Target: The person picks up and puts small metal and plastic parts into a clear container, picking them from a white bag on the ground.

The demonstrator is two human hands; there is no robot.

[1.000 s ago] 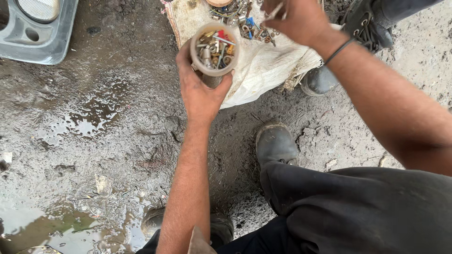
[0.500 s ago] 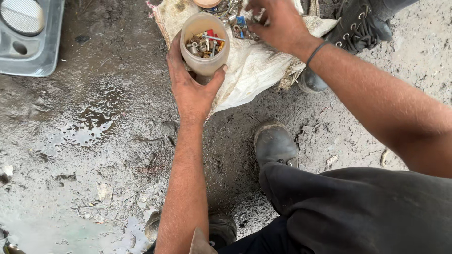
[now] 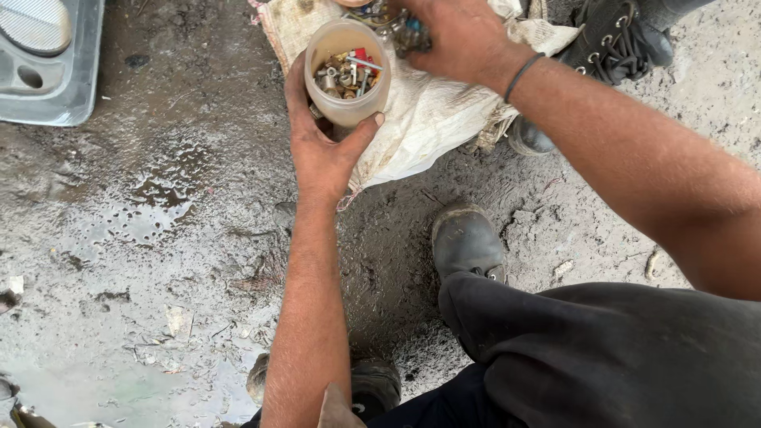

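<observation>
Wet, muddy ground (image 3: 158,238) all round, puddled to the left of the jar, with a grey moulded panel (image 3: 47,71) farther left at the frame's corner. Just right of the jar and partly under it, a dirty white sack (image 3: 428,119) spread flat, bearing a heap of small metal parts (image 3: 388,20) up beside the jar's mouth.

Translucent plastic jar (image 3: 346,75) gripped from below in the left hand (image 3: 321,154), thumb and fingers wrapped round its wall, mouth open and tilted a little toward the sack; inside, a jumble of bolts, washers and a red bit. Right hand (image 3: 456,36) just right of the jar's rim, curled down over the heap, probably pinching a few pieces, though hard to confirm at the frame edge. A black boot (image 3: 466,242) below the jar, another laced boot (image 3: 614,43) well to its right beyond the sack.

Risks, judged from this: a jar tipped further could spill its load into the mud, where small parts would sink and be hard to find. Pieces carried across the gap might slip from the fingers and miss the rim. Sharp or rusty edges in the heap could nick bare skin. Wet hands on smooth plastic could lose grip.
</observation>
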